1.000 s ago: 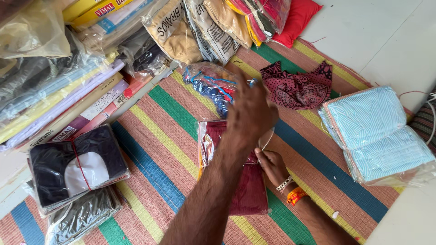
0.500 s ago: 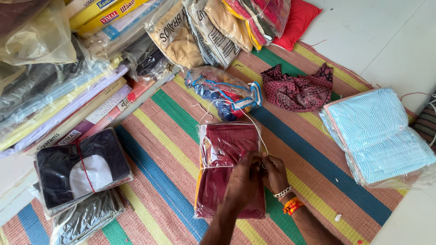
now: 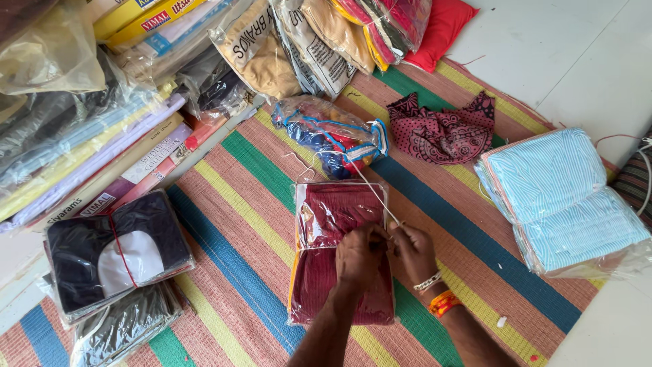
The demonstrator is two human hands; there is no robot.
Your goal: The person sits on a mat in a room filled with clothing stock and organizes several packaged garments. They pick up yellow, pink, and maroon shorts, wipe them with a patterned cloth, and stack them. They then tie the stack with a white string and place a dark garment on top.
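Observation:
A maroon cloth packet [image 3: 326, 217] in clear plastic lies on the striped mat [image 3: 231, 204]. My left hand [image 3: 360, 257] rests on the packet's middle with its fingers pinched on a thin white string [image 3: 372, 191]. My right hand [image 3: 414, 250], with bracelets on the wrist, touches the left hand and pinches the same string. The string runs taut from my hands up and to the left, towards a blue and red cloth packet [image 3: 333, 136] just beyond the maroon one.
A dark red patterned cloth [image 3: 445, 132] lies at the back right, next to a stack of light blue packets [image 3: 564, 197]. Black cloth packets [image 3: 115, 251] sit at the left. Boxes and bagged fabrics [image 3: 88, 136] line the left and far side. A white floor [image 3: 577, 61] lies beyond the mat.
My left hand, stretched out over the blue packet a second ago, has drawn back to the maroon packet and joined my right hand on the string.

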